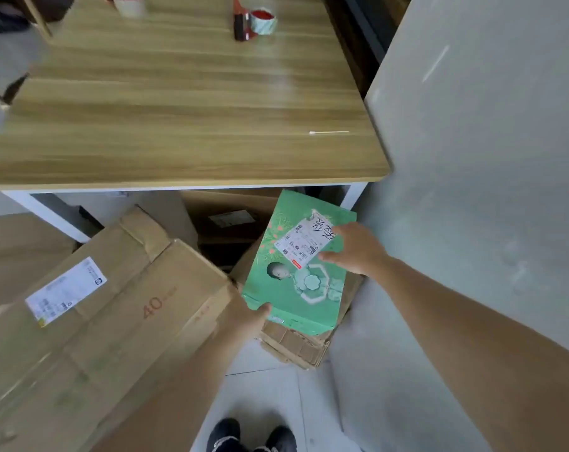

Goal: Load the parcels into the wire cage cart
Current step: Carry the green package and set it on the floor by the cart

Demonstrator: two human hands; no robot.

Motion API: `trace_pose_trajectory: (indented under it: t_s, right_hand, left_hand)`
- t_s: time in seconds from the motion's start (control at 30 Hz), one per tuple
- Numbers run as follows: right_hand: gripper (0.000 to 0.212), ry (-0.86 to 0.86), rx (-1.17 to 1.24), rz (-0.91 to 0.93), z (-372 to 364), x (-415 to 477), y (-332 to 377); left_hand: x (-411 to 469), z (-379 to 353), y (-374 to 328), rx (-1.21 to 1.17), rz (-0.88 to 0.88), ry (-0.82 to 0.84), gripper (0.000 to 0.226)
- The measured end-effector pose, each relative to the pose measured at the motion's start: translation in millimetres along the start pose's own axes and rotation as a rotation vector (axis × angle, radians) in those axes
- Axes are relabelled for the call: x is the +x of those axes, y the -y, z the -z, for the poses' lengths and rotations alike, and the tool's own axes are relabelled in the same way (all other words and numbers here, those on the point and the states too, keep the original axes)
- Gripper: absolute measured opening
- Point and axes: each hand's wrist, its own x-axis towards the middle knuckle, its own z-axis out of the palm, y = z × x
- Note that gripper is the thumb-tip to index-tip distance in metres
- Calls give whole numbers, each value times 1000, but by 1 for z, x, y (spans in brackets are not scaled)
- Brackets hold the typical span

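1. The wooden worktop (178, 125) fills the upper half of your view. Its near edge runs across just above the parcels on the floor.
2. A big brown carton (97, 321) lies tilted on the floor at your left. It has "40" printed on it and a white label near its left end.
3. The green parcel (296, 288) sits right of that carton, partly under the worktop's near right corner. Its printed top faces up and carries a white shipping label (304, 244).
4. Crumpled flattened cardboard (292, 345) lies beneath the green parcel, showing at its near edge.
5. A darker brown box (231, 220) sits further back under the worktop.
6. Your right hand (354, 249) lies on the green parcel's right edge, with the thumb and fingers (338, 228) touching the label. Whether they curl round the edge I cannot tell.
7. Your left hand (247, 318) pinches the parcel's near left corner, thumb on top, with the other fingers hidden below.
8. Your dark shoes (253, 435) stand on the pale floor tiles at the bottom.
9. A red tape dispenser (242, 24) lies at the worktop's far edge, with a tape roll (264, 21) touching it.
10. A white cotton swab (328, 132) lies near the worktop's right edge.
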Motion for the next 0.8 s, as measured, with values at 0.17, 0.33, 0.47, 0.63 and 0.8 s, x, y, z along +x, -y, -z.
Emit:
trace_pose_trajectory:
  t_s: [0.17, 0.33, 0.47, 0.63, 0.8]
  right_hand:
    - [95, -63, 22, -16, -4, 55, -2]
    - [114, 1, -50, -60, -8, 78, -6]
    - [117, -49, -24, -133, -6, 76, -9]
    - [73, 10, 76, -310, -9, 61, -31]
    - [51, 8, 191, -370, -9, 29, -41]
  left_hand:
    - [38, -17, 13, -324, 61, 31, 101]
    - [48, -16, 18, -420, 27, 87, 43]
    - [53, -8, 14, -442, 35, -11, 50]
    - [52, 1, 7, -640, 100, -62, 21]
    - [26, 10, -8, -636, 0, 85, 37]
